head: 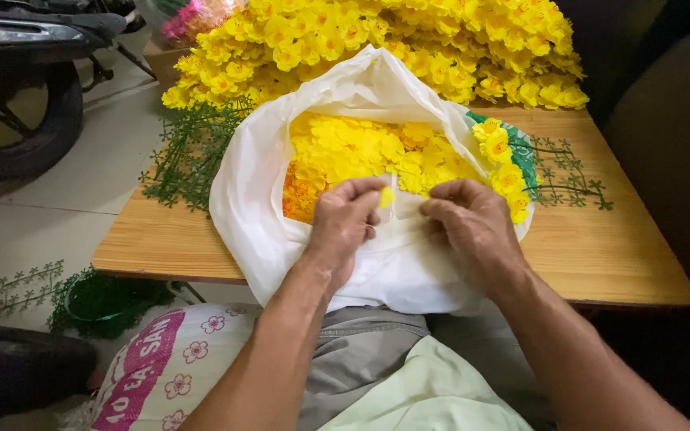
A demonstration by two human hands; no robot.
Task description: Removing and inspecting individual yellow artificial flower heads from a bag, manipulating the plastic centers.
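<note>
A white plastic bag point(257, 183) lies open on a small wooden table point(592, 247), filled with loose yellow artificial petals point(369, 152). My left hand point(343, 223) pinches one yellow petal point(387, 197) between thumb and fingers at the bag's near rim. My right hand point(473, 227) rests just right of it on the white plastic, its fingertips close to the same petal; whether it grips anything cannot be made out.
A big heap of finished yellow flowers point(409, 48) covers the table's far side. Green plastic stems lie at the table's left point(193, 152) and right point(565, 175), more on the floor point(81, 295). A motorbike wheel point(17, 120) stands left. A printed sack point(161, 367) sits by my knee.
</note>
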